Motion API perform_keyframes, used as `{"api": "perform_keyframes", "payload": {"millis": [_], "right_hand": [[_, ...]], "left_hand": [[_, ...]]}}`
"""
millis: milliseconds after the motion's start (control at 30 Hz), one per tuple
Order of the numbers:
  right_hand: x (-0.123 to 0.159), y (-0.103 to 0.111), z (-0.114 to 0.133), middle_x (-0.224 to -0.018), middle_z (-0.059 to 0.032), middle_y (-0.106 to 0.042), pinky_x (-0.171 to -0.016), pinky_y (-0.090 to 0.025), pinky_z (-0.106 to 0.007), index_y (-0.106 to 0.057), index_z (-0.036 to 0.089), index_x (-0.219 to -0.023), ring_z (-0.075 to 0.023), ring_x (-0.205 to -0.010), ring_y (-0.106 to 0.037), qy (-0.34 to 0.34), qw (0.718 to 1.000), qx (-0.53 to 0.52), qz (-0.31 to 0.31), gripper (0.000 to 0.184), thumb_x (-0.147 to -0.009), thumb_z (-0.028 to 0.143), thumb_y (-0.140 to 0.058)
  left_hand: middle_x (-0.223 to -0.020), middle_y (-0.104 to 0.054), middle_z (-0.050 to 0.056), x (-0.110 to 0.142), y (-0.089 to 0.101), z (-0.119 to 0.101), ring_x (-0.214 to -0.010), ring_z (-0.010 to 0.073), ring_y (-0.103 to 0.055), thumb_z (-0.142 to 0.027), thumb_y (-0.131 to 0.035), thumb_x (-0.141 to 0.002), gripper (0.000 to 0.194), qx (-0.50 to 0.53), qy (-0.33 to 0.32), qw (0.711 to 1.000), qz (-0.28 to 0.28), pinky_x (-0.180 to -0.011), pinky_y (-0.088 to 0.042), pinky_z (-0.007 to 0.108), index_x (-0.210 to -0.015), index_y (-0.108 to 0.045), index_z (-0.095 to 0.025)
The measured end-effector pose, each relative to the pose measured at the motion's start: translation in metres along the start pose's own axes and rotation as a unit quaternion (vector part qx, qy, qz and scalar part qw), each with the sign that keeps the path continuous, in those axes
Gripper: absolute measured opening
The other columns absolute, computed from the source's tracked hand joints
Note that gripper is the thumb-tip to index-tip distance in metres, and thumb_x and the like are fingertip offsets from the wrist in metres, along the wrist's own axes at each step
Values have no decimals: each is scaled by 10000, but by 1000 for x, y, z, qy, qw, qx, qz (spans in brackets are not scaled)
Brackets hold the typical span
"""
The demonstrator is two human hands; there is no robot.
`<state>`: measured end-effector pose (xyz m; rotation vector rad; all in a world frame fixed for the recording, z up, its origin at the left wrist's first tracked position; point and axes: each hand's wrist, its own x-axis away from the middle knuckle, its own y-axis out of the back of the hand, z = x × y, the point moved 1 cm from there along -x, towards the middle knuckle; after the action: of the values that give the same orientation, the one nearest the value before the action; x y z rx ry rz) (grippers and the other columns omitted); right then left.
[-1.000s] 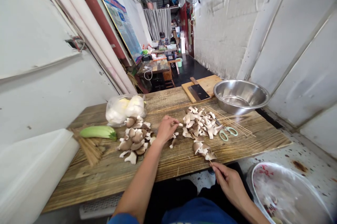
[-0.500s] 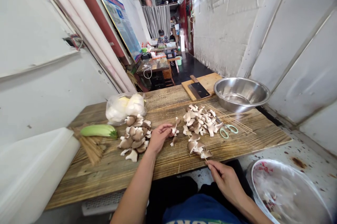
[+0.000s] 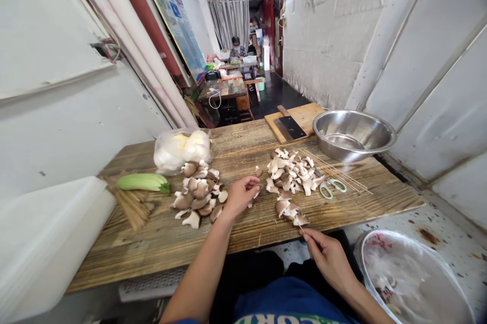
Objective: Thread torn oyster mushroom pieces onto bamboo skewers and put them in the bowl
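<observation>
Between thumb and fingertips my right hand (image 3: 327, 253) grips the bare near end of a thin skewer. Several brown and white oyster mushroom pieces (image 3: 292, 212) are threaded along it, just above the table's front edge. My left hand (image 3: 243, 196) is at mid-table with its fingers pinched on a small mushroom piece (image 3: 259, 190), mostly hidden by the fingers. Just beyond lies a loose mushroom scrap (image 3: 258, 171). One mushroom pile (image 3: 200, 192) is left of my left hand; another mushroom pile (image 3: 291, 172) lies beyond the skewered pieces.
Green-handled scissors (image 3: 333, 187) and loose skewers (image 3: 338, 172) lie right of the far pile. Behind are a steel bowl (image 3: 353, 134) and a cleaver (image 3: 291, 127) on a cutting board (image 3: 308, 116). Leftward are a bagged white item (image 3: 182, 151), a green gourd (image 3: 143, 182) and a skewer bundle (image 3: 133, 210).
My left hand has lowered slightly toward me, and the white piece that showed at its fingertips is now mostly covered. The right hand still holds the skewer, almost unmoved. The view has shifted slightly.
</observation>
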<state>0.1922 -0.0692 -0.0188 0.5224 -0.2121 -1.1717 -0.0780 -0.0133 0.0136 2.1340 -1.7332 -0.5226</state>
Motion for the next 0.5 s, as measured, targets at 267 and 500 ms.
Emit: {"api": "perform_keyframes", "payload": {"millis": [267,500], "right_hand": [[3,3,-9,-611,-48,-655,-495,-471,-225,-683,128,-986,-158,-532,-594,-17,1000,0,-6,405,-900,410,-405],[3,6,-11,-562,-35,-626,-508,-477,-235,-686,128,-965,-160,-500,-580,-15,1000,2,-22,423,-896,433,-401]], "left_hand": [[-1058,-652,60,-19,-11,-28,-1054,234,-534,-271,-588,-742,202,-236,-58,970,25,-935,-355,363,-913,-685,-223],[-953,-683,45,-52,-19,-21,-906,208,-586,-173,-529,-732,258,-223,-63,964,133,-813,-424,299,-935,-686,-206]]}}
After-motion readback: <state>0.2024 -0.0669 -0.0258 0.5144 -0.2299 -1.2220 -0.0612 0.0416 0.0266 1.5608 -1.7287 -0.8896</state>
